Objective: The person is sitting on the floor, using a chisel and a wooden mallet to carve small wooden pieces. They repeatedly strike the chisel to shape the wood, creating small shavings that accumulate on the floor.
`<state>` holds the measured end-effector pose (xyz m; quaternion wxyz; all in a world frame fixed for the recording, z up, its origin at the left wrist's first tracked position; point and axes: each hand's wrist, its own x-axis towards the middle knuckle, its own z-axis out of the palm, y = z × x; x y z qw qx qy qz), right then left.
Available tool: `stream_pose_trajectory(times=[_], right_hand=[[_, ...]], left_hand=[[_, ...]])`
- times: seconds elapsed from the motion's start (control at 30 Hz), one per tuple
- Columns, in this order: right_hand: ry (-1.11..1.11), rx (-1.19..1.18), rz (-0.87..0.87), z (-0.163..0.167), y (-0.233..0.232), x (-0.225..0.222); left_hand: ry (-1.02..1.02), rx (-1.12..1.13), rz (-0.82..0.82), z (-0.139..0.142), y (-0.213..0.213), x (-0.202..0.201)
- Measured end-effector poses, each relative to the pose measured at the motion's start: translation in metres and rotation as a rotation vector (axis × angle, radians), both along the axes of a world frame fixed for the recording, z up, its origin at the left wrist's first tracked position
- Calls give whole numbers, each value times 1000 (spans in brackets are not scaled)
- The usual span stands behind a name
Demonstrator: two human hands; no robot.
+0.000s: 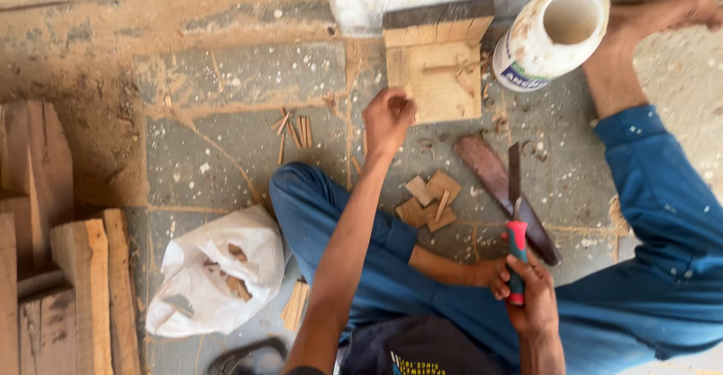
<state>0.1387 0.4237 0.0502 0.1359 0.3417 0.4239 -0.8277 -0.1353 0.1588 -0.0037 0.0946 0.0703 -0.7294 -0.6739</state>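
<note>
So the wooden block (437,70) standing on the floor against the white wall is the anchor here. The left hand (388,117) is reaching out to the block's left edge, fingers curled shut around something small; it's too blurry to tell what, maybe a thin sliver of wood. The right hand (532,292) sits well below and to the right of the block, wrapped tight around the red and teal handle of one chisel (516,217), blade pointing up toward the block.

Counting the rest:
- One dark worn knife-like blade (501,190), lying diagonally just below-right of the block, right beside the chisel blade.
- A small pile of flat wood pieces (428,202) straight below the block, I make out roughly four or five, overlapping.
- A scatter of thin wood sticks (292,132) to the lower left of the block, about five or six.
- One white plastic jar (553,32), tipped over with its open mouth toward the camera, just right of the block.
- One white plastic bag (215,269) with wood scraps inside, far down-left of the block.
- A stack of rough planks (68,269) at the far left, several, can't count exactly.

The person sits on the floor in blue trousers, one bare foot (655,17) up by the jar.
</note>
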Motion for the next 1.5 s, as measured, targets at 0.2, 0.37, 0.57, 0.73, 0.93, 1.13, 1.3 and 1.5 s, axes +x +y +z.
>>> stream_pose_trajectory(times=[0.2,0.37,0.57,0.73,0.93,1.13,1.3,1.5], right_hand=[[-29,91,34,-10,10,-7],[-64,316,112,-10,24,-10],[-71,455,241,-7,18,-22],[-50,621,269,-1,7,-39],[71,1021,394,-9,-37,-77],[273,1255,308,-10,-89,-121],[448,1432,318,-7,-106,-133],[478,1484,325,-13,-107,-133]], left_hand=[[29,-479,-13,-21,40,-117],[-180,-685,-162,-39,55,-142],[-225,-600,-117,-57,45,-127],[347,-687,-31,-79,1,-92],[234,-844,-118,-95,-8,-71],[193,-841,-96,-94,12,-82],[81,-779,-110,-90,22,-81],[108,-738,-69,-83,28,-83]])
